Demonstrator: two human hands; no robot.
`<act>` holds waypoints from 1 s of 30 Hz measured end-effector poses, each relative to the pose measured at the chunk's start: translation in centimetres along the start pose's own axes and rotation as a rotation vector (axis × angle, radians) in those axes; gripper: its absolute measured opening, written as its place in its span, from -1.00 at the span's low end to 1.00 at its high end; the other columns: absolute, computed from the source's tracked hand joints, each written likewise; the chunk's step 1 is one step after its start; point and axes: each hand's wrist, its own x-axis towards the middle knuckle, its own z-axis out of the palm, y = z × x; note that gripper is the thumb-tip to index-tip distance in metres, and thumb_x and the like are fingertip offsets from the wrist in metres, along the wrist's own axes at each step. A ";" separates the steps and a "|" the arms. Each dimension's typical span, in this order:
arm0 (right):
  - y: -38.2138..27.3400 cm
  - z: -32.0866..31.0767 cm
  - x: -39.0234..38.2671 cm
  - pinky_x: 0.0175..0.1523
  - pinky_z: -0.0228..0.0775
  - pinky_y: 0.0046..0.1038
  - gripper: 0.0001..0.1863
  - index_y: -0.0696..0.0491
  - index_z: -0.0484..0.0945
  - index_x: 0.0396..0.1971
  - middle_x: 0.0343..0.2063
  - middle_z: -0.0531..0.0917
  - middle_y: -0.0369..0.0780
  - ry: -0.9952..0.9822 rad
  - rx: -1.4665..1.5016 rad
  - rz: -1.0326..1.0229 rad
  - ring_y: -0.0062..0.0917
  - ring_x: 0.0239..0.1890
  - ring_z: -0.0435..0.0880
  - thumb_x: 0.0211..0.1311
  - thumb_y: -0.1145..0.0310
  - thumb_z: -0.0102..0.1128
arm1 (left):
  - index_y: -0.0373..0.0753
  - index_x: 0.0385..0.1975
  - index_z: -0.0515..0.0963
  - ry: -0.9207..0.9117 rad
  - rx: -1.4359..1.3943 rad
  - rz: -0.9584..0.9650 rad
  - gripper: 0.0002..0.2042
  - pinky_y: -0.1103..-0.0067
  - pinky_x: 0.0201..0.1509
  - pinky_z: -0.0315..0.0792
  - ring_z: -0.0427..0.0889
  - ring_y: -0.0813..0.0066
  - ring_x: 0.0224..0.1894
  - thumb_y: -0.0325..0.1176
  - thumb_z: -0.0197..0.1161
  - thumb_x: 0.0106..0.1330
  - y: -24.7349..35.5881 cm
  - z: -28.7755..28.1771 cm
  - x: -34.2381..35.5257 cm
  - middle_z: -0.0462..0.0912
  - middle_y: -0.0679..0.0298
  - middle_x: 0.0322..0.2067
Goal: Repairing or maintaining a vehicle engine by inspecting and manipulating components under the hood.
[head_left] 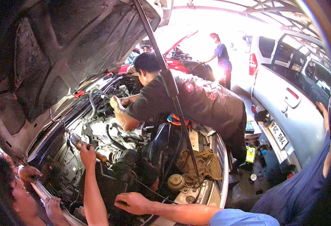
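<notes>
While the left hand has its fingers wrapped round a work lamp, the lamp sits over the engine bay, near its left edge. It looks light and hard, but its front might break, so the brown handle seems the best place to hold. The right hand is over the bay's near edge, fingers bent; I can't tell if they pinch anything.

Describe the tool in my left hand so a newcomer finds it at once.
Find the engine bay under the raised hood. Toward its left, your left hand grips the tool, with its pale head to the upper left. Its brown handle, protruding right, sets it apart from the dark hoses nearby.
</notes>
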 end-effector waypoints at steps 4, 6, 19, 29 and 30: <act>0.1 0.1 0.1 -0.18 0.45 -0.15 -0.73 0.13 0.53 -0.21 -0.29 0.61 -0.06 -0.021 -0.007 0.017 -0.08 -0.23 0.62 0.38 0.21 0.08 | -0.32 -0.33 0.59 -0.004 -0.029 -0.006 -0.83 0.29 -0.14 0.46 0.63 0.08 -0.27 -0.36 0.14 0.22 -0.3 0.2 0.1 0.66 0.06 -0.35; 0.2 0.1 0.2 -0.17 0.45 -0.15 -0.73 0.13 0.53 -0.21 -0.29 0.61 -0.06 -0.046 -0.015 0.035 -0.08 -0.23 0.62 0.38 0.21 0.08 | -0.32 -0.33 0.59 -0.011 -0.008 -0.028 -0.83 0.30 -0.14 0.46 0.63 0.08 -0.27 -0.36 0.14 0.22 -0.4 0.3 0.2 0.66 0.07 -0.35; 0.5 0.4 0.1 -0.16 0.45 -0.16 -0.73 0.15 0.53 -0.22 -0.29 0.62 -0.07 -0.025 -0.012 0.026 -0.10 -0.20 0.62 0.37 0.21 0.09 | -0.34 -0.32 0.59 0.042 -0.036 0.063 -0.82 0.33 -0.17 0.46 0.65 0.09 -0.30 -0.37 0.15 0.21 0.2 0.0 -0.2 0.67 0.06 -0.36; 0.5 0.3 0.2 -0.20 0.45 -0.15 -0.73 0.15 0.53 -0.24 -0.34 0.61 -0.06 -0.010 -0.028 0.019 -0.08 -0.25 0.62 0.36 0.22 0.10 | -0.32 -0.32 0.59 0.029 0.020 0.016 -0.82 0.29 -0.14 0.44 0.63 0.02 -0.26 -0.37 0.13 0.20 0.1 0.0 -0.1 0.66 0.03 -0.34; 0.5 0.3 0.2 -0.20 0.45 -0.15 -0.74 0.15 0.53 -0.24 -0.34 0.61 -0.06 0.000 -0.036 0.007 -0.08 -0.25 0.62 0.35 0.22 0.10 | -0.31 -0.32 0.59 0.025 0.019 0.013 -0.82 0.28 -0.14 0.44 0.63 0.02 -0.26 -0.37 0.12 0.19 0.1 0.0 -0.1 0.66 0.03 -0.34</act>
